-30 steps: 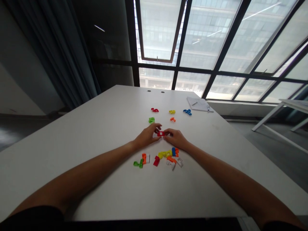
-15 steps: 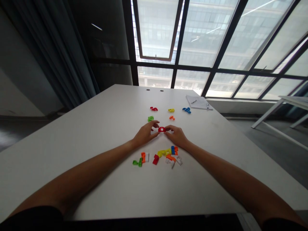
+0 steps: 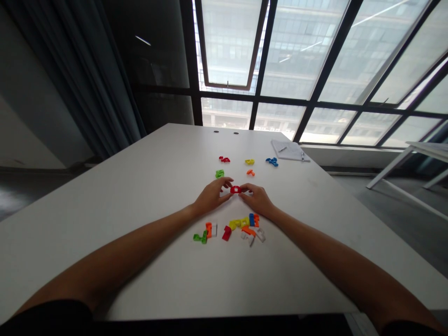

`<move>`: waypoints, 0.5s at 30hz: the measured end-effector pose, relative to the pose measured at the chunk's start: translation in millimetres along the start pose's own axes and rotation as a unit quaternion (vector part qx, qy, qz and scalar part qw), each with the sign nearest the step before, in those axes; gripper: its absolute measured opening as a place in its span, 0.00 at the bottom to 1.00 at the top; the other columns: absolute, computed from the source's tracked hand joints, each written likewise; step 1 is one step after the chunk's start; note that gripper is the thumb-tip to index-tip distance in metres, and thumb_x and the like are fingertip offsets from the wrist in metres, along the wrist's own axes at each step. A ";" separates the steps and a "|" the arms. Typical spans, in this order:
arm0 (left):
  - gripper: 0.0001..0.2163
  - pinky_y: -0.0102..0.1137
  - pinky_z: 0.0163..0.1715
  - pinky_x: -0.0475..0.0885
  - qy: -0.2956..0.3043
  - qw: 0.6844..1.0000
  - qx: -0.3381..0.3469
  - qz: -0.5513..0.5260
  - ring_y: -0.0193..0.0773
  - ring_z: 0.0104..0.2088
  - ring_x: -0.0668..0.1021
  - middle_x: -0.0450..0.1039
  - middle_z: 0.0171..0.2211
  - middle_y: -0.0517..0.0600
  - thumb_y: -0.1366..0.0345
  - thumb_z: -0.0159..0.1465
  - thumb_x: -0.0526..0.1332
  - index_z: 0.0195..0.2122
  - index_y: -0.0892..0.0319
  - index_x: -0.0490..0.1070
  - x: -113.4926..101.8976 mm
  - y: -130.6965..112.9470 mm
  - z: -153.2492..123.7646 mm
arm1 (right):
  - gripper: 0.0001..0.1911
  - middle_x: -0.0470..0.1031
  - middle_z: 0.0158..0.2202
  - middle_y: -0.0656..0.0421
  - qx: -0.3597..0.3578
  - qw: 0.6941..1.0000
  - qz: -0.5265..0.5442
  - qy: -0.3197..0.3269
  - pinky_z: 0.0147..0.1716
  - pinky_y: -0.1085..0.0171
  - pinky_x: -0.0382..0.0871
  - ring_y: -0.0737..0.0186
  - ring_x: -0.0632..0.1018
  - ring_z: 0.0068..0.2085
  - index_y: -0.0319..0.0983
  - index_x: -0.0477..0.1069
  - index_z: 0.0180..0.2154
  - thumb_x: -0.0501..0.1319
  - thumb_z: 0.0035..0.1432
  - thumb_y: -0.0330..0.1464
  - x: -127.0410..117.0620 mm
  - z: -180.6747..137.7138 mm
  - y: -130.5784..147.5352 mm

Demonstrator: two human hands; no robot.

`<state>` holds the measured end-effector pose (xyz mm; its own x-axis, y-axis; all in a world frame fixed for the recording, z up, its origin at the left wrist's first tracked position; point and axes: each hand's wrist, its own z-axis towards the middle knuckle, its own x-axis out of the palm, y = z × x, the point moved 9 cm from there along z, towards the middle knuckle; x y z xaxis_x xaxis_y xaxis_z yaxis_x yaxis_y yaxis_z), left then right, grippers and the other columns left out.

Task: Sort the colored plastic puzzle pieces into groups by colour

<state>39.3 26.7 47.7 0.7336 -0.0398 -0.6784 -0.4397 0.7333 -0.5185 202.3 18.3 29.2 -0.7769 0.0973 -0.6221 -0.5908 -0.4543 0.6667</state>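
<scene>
A small red plastic piece (image 3: 235, 189) with a white gap in its middle is held between both hands, just above the white table (image 3: 140, 196). My left hand (image 3: 212, 195) pinches its left end with thumb and fingers. Fingertips of my right hand (image 3: 256, 198) pinch its right end. Between my forearms, nearer to me, lies a cluster of loose pieces: green (image 3: 200, 237), orange and white (image 3: 210, 229), red (image 3: 227, 233), yellow (image 3: 239, 222), blue and orange (image 3: 254, 219), and white (image 3: 252, 236).
Beyond my hands lie a green piece (image 3: 220, 173), a red piece (image 3: 224, 159), a yellow piece (image 3: 249, 162), an orange piece (image 3: 250, 172) and a blue piece (image 3: 272, 162). A paper pad with a pen (image 3: 290, 150) rests at the far right corner. Large windows stand behind.
The red piece was lifted slightly and turned between my fingertips; both hands stay in the same place. The view shifted a little.
</scene>
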 end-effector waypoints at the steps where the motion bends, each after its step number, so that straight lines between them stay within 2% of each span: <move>1: 0.19 0.37 0.42 0.78 0.001 1.000 0.002 0.001 0.42 0.46 0.79 0.77 0.48 0.52 0.59 0.67 0.63 0.58 0.53 0.66 -0.2 -0.2 0.0 | 0.10 0.83 0.42 0.57 0.001 1.000 0.000 0.000 0.45 0.59 0.73 0.58 0.82 0.44 0.42 0.78 0.45 0.65 0.60 0.30 0.0 0.0 -0.1; 5: 0.17 0.36 0.40 0.77 0.006 1.000 0.014 0.018 0.42 0.45 0.79 0.76 0.48 0.52 0.59 0.67 0.63 0.56 0.53 0.70 -0.4 -4.3 -0.8 | 0.10 0.83 0.41 0.57 -0.006 1.000 -0.007 0.004 0.46 0.58 0.73 0.58 0.82 0.44 0.42 0.79 0.45 0.66 0.60 0.31 1.3 0.3 0.5; 10: 0.11 0.32 0.37 0.76 -0.002 0.999 0.014 0.040 0.40 0.41 0.79 0.78 0.43 0.50 0.57 0.68 0.62 0.48 0.53 0.76 -2.8 -7.5 -1.1 | 0.12 0.83 0.41 0.56 -0.007 1.000 -0.010 0.002 0.45 0.60 0.73 0.59 0.82 0.43 0.41 0.77 0.47 0.66 0.60 0.31 2.0 0.1 1.0; 13: 0.12 0.32 0.36 0.75 -0.041 0.997 0.001 0.061 0.39 0.38 0.79 0.79 0.42 0.50 0.54 0.68 0.62 0.46 0.54 0.78 -17.7 6.0 9.2 | 0.19 0.83 0.40 0.58 0.005 1.000 0.006 -0.007 0.45 0.60 0.73 0.60 0.82 0.41 0.42 0.72 0.53 0.65 0.60 0.32 1.5 0.2 -2.5; 15: 0.13 0.32 0.38 0.74 -0.084 0.993 -0.019 0.083 0.38 0.36 0.79 0.79 0.43 0.50 0.53 0.68 0.62 0.46 0.55 0.78 -36.5 26.3 22.1 | 0.18 0.83 0.40 0.59 0.007 1.000 0.009 -0.010 0.46 0.60 0.73 0.61 0.81 0.40 0.41 0.72 0.54 0.64 0.61 0.31 1.9 0.8 -4.2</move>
<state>12.4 62.5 70.3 0.7233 0.1956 -0.6622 -0.5791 0.6941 -0.4275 203.1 21.1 25.5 -0.7919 0.1068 -0.6013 -0.5793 -0.4431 0.6842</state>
